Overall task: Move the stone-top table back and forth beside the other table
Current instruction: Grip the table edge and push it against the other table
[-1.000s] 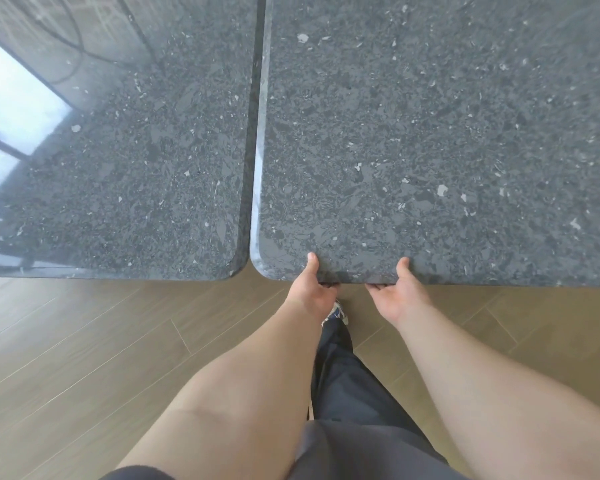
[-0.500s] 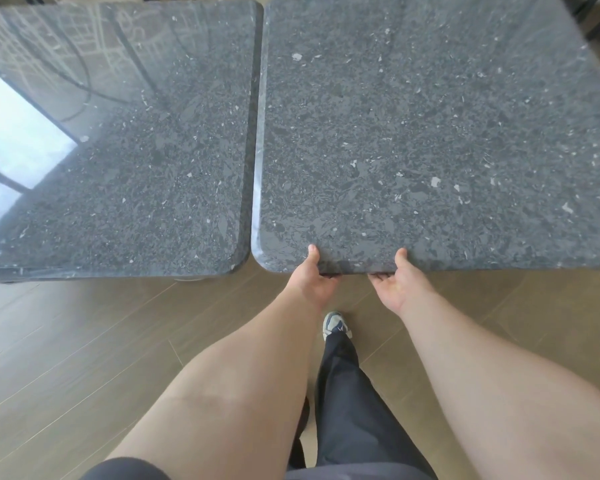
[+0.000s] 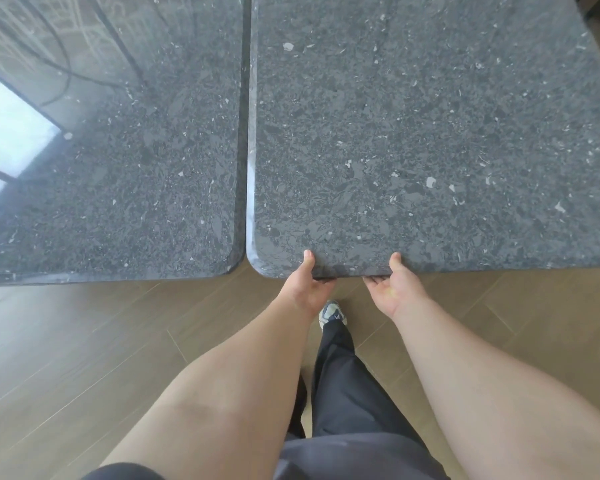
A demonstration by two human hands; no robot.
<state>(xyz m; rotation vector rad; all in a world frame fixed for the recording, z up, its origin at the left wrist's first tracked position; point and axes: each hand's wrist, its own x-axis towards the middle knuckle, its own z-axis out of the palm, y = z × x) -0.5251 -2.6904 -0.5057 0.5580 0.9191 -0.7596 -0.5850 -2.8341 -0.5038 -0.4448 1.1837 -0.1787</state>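
Observation:
The stone-top table [image 3: 430,133], dark grey and speckled, fills the upper right. Its left edge runs close alongside the other table [image 3: 118,168], a matching dark top on the left, with a thin dark gap between them. Both near edges sit almost level, the right one slightly farther from me. My left hand [image 3: 307,285] grips the near edge by the rounded corner, thumb on top, fingers hidden underneath. My right hand [image 3: 394,289] grips the same edge a little to the right, thumb on top, fingers curled under.
Brown wood-plank floor [image 3: 84,358] lies below the tables. My dark trouser leg [image 3: 340,375] and a shoe [image 3: 331,313] stand between my arms. A bright window reflection [image 3: 7,140] shines on the left tabletop. A dark object shows at the far right edge.
Over the second, the stone-top table's near edge shifted from just nearer than the other table's to slightly farther. Both hands kept their grip on the edge.

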